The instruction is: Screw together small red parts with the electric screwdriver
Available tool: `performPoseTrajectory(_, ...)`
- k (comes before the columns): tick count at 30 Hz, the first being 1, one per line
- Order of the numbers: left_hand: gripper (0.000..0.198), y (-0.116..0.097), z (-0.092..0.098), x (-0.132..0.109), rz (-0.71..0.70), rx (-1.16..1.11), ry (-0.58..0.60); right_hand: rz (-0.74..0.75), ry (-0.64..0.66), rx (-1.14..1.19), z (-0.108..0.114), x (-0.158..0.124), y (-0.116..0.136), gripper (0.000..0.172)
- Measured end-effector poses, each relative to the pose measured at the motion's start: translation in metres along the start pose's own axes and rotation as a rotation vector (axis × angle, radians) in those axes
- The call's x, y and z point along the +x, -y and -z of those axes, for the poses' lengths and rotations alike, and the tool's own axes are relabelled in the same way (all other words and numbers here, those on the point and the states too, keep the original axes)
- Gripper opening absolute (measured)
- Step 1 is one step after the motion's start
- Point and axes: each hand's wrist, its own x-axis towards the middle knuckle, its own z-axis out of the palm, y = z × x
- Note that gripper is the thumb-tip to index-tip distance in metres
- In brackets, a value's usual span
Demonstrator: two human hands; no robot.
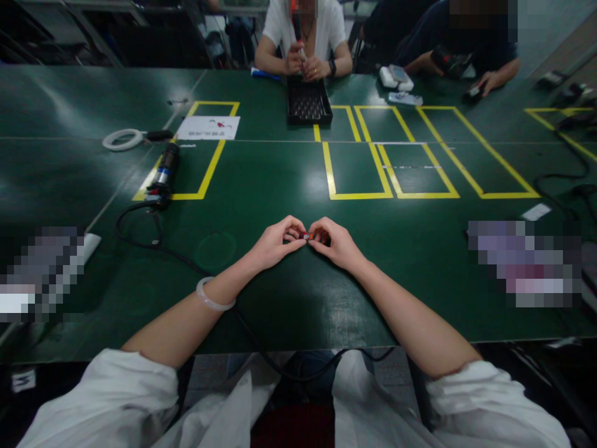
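Observation:
My left hand (285, 239) and my right hand (332, 239) meet over the green table, fingertips almost touching. Between them is a small part with red, orange and metallic bits (306, 236); it is too small to name. Both hands are closed in a pinch on it, the left from its left side and the right from its right. My curled fingers hide most of the part. A pale bangle (213, 297) circles my left wrist.
A cabled cylindrical tool (164, 169) lies at left near a white sheet (208, 127) and a coiled white cable (122, 139). Yellow tape (361, 196) marks rectangles on the green table (275, 180). Across, a person's hands (308, 65) are above a black tray (309, 115); another person sits right.

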Motion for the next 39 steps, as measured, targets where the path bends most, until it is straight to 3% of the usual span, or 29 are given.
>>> performPoseTrajectory(6, 0.028, -0.001, 0.001, 0.0, -0.008, 0.071, -0.01, 0.015, 0.002, -0.082, 0.002, 0.0, 0.003, 0.011)
performPoseTrajectory(11, 0.03, -0.005, 0.003, 0.0, -0.011, 0.141, -0.001, -0.067, -0.003, 0.104, -0.001, 0.001, 0.0, 0.012)
performPoseTrajectory(14, 0.032, -0.007, 0.017, 0.003, -0.04, 0.244, -0.054, -0.159, 0.019, 0.187, -0.001, 0.001, -0.001, 0.014)
performPoseTrajectory(17, 0.036, -0.002, 0.052, 0.007, -0.042, 0.398, -0.183, -0.207, 0.035, 0.218, -0.001, 0.001, -0.001, 0.017)
performPoseTrajectory(20, 0.041, 0.011, 0.107, 0.006, 0.03, 0.7, -0.345, -0.228, 0.049, 0.225, 0.0, 0.002, 0.0, 0.018)
performPoseTrajectory(25, 0.072, 0.039, 0.208, -0.016, 0.375, 1.187, -0.478, -0.226, 0.051, 0.236, -0.001, 0.002, 0.0, 0.018)
performPoseTrajectory(27, 0.083, 0.049, 0.243, -0.026, 0.566, 1.243, -0.476, -0.225, 0.05, 0.233, -0.002, 0.002, 0.0, 0.018)
performPoseTrajectory(29, 0.08, 0.057, 0.271, -0.033, 0.724, 1.239, -0.424, -0.224, 0.048, 0.222, -0.003, 0.002, -0.001, 0.018)
performPoseTrajectory(34, 0.059, 0.065, 0.305, -0.034, 0.85, 1.161, -0.329, -0.233, 0.044, 0.207, -0.005, 0.003, -0.001, 0.018)
performPoseTrajectory(39, 0.058, 0.06, 0.303, -0.031, 0.856, 1.144, -0.344, -0.256, 0.042, 0.258, -0.005, 0.006, 0.003, 0.018)
